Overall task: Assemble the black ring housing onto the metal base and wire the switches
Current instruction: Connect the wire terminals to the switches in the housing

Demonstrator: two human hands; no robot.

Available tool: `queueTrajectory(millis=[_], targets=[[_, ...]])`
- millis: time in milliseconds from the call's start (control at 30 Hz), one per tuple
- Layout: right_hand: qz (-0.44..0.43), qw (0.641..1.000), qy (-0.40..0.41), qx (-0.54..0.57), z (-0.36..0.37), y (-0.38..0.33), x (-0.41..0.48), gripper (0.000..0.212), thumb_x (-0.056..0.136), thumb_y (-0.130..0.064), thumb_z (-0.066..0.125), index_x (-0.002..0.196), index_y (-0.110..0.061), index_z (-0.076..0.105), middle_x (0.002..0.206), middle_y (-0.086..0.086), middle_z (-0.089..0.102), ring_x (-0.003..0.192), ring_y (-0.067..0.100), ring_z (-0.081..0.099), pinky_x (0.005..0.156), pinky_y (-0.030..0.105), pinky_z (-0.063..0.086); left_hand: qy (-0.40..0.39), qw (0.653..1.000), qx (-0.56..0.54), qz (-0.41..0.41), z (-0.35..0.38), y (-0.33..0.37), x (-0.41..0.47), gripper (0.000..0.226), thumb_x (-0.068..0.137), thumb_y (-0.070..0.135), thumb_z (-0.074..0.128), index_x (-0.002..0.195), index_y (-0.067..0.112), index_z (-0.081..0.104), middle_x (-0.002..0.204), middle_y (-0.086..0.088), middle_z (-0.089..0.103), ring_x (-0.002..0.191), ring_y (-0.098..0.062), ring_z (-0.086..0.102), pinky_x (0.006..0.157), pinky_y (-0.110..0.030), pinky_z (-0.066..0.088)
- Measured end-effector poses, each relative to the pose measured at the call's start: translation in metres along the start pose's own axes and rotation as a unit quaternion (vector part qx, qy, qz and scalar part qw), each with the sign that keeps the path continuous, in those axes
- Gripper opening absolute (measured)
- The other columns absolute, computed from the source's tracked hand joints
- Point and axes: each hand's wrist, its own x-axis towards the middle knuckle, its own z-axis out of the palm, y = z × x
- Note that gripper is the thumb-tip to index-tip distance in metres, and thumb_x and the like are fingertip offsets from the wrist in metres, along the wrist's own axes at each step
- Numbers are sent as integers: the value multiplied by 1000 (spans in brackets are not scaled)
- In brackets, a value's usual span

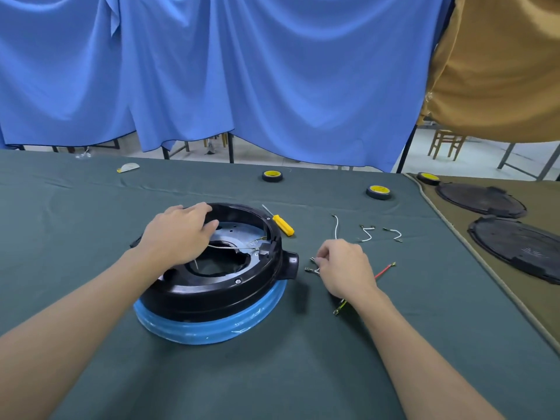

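Now, nearest you: the metal base [212, 328], wrapped in blue film, is sitting on the green cloth [91, 374] between your forearms. The black ring housing [212, 295] is resting on top of it.
Your right hand [345, 268]: you are pinching a short white wire [312, 266] near its terminals, just right of the housing's side socket. A green-yellow wire [341, 307] is lying under your wrist, and a red wire [385, 269] is poking out just beyond it.
Your left hand [178, 234]: you are curling your fingers over the housing's far-left rim and gripping it steady.
Done, as I am reading it: the housing is looking seated, a screw head [238, 281] is showing on its rim, and one pale lead [230, 246] is running across the opening to the switch block [266, 250].
Left to do: three loose white wires [366, 234] are waiting beyond your right hand, so most of the wiring is looking unfinished.
Farther out: a yellow screwdriver [283, 225] is lying just behind the housing, and tape rolls [272, 176] are sitting near the far edge.
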Motion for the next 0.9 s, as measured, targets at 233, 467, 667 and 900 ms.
queueTrajectory(millis=[233,467,667,900], targets=[[43,997,49,42,-13,4,10,8,90,-29,56,90,-26,64,100,0,68,100,27,60,84,37,50,30,999,-13,3,2,1,0,36,102,37,39,131,21,55,133,-2,60,124,-32,48,95,-42,42],[-29,993,-112,-1,-18,8,8,40,77,-53,72,111,-34,63,79,-17,60,97,17,58,81,31,47,48,998,-41,-6,5,-1,3,32,100,38,44,124,23,61,126,2,64,122,-31,50,96,-42,38],[-53,997,-41,47,-12,7,6,8,87,-24,69,92,-25,63,79,-7,63,96,23,56,79,31,44,47,997,-56,-6,3,-1,2,32,100,38,45,123,24,61,123,2,66,121,-30,50,95,-42,38],[-132,928,95,334,-33,-38,-9,25,81,-11,75,92,-30,63,71,-5,65,69,14,63,64,18,45,142,966,-214,40,2,3,-1,27,99,28,53,115,13,68,112,0,70,109,-22,59,93,-31,42]])
